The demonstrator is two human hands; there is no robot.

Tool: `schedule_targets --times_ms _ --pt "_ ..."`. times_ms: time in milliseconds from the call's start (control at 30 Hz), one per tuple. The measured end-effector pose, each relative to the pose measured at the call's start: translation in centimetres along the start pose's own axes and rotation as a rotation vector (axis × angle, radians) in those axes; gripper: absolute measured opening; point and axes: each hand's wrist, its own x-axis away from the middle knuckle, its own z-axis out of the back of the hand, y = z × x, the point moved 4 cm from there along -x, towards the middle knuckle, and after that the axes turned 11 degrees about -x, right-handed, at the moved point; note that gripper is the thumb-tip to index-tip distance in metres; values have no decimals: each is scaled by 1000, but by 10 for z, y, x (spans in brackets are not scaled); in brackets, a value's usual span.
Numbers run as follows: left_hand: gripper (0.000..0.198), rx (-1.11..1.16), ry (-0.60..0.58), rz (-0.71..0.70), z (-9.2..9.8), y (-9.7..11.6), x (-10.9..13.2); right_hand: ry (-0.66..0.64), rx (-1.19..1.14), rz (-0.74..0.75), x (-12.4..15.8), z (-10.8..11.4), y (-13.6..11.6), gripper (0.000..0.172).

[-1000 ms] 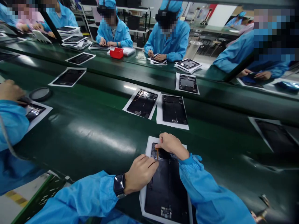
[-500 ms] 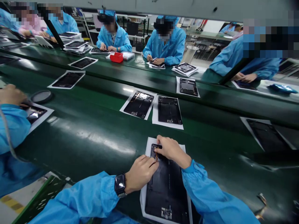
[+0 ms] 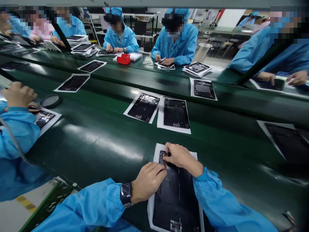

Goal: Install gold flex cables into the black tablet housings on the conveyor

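Observation:
A black tablet-like housing (image 3: 177, 196) lies on white paper (image 3: 156, 149) at the near edge of the green bench. My left hand (image 3: 149, 181), with a black watch (image 3: 126, 192) at the wrist, reaches in from the left, its thumb and fingers pinched at the lower end of a thin orange flex strip (image 3: 165, 161). My right hand (image 3: 181, 158) bends over the top of the housing, fingers closed at the strip's upper part. Both hands are close together near the housing's top left corner. The fingers partly cover the strip and the parts under it.
Beyond my hands, two more housings (image 3: 144, 108) (image 3: 176, 112) lie on paper on the green bench (image 3: 101, 138). Another lies at the right (image 3: 287, 138). A person's hand (image 3: 19, 95) works at the left beside a round dark dish (image 3: 50, 101). Several people sit opposite, near a red bin (image 3: 123, 59).
The view has shifted slightly. My hands stay at the orange strip, fingers still closed. Opposite at the right, a person's hands have moved apart.

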Motion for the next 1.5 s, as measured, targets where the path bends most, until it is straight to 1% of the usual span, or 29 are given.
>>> schedule_targets --times_ms 67,167,267,367,500,633,867,1033,1333,1500 --pt "15 11 26 20 0 -1 1 4 -14 42 0 -1 -1 19" --pt "16 16 42 -13 -2 1 2 24 -87 94 0 -2 5 20" --pt "15 -2 56 -52 -2 4 3 80 -171 87 2 -2 14 21" --pt "18 5 56 -55 -2 4 4 93 -208 85 4 -4 18 21" --pt "23 -20 -1 -93 -3 5 4 125 -195 86 5 -7 19 22" --pt "21 -44 -58 -130 -2 7 3 160 -180 94 6 -9 21 22" --pt "21 -66 -142 -163 -3 9 6 136 -182 71 3 -5 22 26" --pt "21 -95 -171 -200 -4 11 6 134 -170 53 4 -3 23 23" --pt "23 -102 -161 -214 -2 11 2 141 -160 68 2 -5 25 23" --pt "21 -114 -185 -212 -4 12 4 139 -164 71 3 -5 25 23"
